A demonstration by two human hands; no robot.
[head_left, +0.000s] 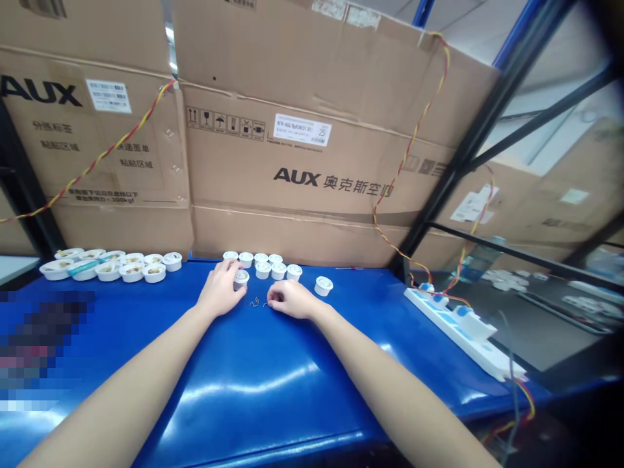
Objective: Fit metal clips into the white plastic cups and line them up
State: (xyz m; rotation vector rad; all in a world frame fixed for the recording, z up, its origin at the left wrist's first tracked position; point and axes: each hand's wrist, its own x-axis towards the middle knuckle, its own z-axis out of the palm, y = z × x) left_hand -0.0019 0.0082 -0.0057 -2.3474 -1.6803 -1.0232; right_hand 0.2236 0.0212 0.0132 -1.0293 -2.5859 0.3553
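My left hand (222,288) is wrapped round a small white round cup (240,279) on the blue table. Just right of it, a few tiny metal screws or pins (254,302) lie loose on the surface. My right hand (291,299) has its fingertips pinched together beside these pieces, low over the table; a thin bit shows at the fingertips, too small to make out. Behind both hands stands a group of white cups (263,268) with lids. One more white cup (324,286) sits apart, to the right of my right hand.
White cups with brownish contents (131,271) stand in rows at the back left. A white power strip (458,331) with twisted cords runs along the right edge. Large cardboard boxes (302,214) wall off the back. A black metal frame (433,175) rises at the right.
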